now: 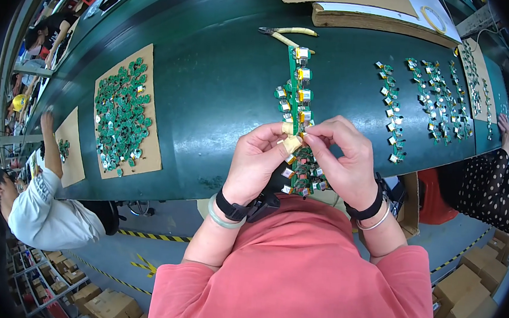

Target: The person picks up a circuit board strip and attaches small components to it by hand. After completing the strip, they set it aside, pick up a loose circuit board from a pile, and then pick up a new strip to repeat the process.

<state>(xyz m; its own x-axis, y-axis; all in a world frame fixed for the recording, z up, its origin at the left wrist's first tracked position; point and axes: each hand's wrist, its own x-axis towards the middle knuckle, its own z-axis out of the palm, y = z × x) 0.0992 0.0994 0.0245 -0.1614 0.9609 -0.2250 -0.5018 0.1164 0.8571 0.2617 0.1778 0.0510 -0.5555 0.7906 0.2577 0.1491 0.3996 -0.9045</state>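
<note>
A long green circuit board strip (298,93) with a row of small silver and yellow parts stands out in front of me. My left hand (255,159) pinches its near end between thumb and index finger, both wrapped in pale yellow covers. On the other side my right hand (346,161) is closed, thumb and fingertip pinching at the strip's edge; the exact part between them is hidden. Under and behind my hands lie more small boards (304,174) in a cluster. Diagonal cutters (289,36) with yellowish handles rest just beyond the strip's far end.
To the left, a cardboard sheet (154,144) carries a pile of small round green boards. Several rows of linked boards (391,113) lie at right on the green table (219,83). A thick cardboard stack (375,23) sits at the back. Co-workers sit at both sides.
</note>
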